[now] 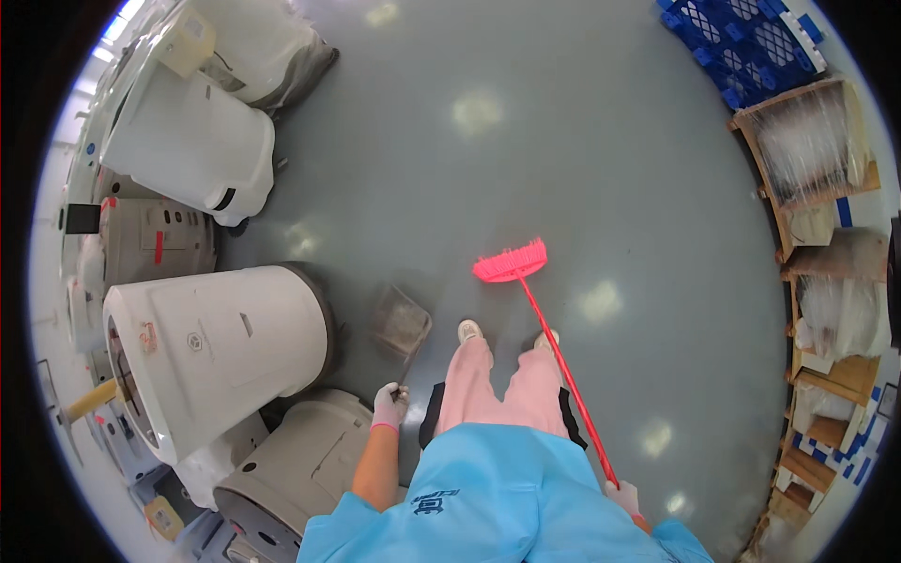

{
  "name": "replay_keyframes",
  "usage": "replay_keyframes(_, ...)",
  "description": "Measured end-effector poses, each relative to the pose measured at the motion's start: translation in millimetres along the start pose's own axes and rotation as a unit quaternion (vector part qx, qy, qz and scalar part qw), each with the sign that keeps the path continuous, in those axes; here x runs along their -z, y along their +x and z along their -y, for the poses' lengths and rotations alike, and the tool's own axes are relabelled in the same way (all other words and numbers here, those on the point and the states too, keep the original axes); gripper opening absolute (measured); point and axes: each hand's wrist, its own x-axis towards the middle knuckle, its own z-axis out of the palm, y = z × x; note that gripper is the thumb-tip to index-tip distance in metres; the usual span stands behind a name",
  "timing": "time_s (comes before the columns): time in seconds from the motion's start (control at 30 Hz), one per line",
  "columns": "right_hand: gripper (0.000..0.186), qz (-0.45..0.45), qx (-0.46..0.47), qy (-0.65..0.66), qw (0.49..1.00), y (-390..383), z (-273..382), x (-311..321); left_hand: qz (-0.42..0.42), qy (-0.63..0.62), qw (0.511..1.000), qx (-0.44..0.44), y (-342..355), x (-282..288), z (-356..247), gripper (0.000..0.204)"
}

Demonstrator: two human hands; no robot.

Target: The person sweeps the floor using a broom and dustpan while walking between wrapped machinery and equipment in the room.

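My left hand (390, 404), in a pale glove with a pink cuff, is closed round the handle of a long-handled dustpan (402, 319). The pan hangs or rests by the floor, left of my feet; its inside looks greyish, and I cannot tell what lies in it. My right hand (623, 497), also in a pale glove, grips the upper end of a red broom (563, 361). The stick slants forward and left to a bright pink bristle head (511, 262) on the floor ahead of my shoes.
Large white and grey machine housings (221, 347) line the left side, close to the dustpan. Along the right stand wooden pallets (817, 394) with plastic-wrapped goods, and a blue plastic pallet (746, 47) farther off. Grey glossy floor (526, 131) stretches between both rows.
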Motion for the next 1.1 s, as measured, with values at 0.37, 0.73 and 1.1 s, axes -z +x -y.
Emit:
replay_keyframes(0.37, 0.048, -0.027, 0.246, 0.086, 0.965, 147.0, 157.7, 6.3, 0.001, -0.031, 0.999, -0.013, -26.3, 42.5, 23.5, 0.008)
replay_keyframes(0.73, 0.046, -0.065, 0.249, 0.065, 0.964, 200.6, 154.0, -39.8, -0.004, -0.043, 0.998, -0.041, -40.1, 105.9, 89.5, 0.007)
replay_keyframes(1.1, 0.039, -0.024, 0.037, 0.001, 0.999, 9.5, -284.6, -94.9, -0.001, -0.019, 0.997, -0.071, -23.6, 149.5, 156.1, 0.007)
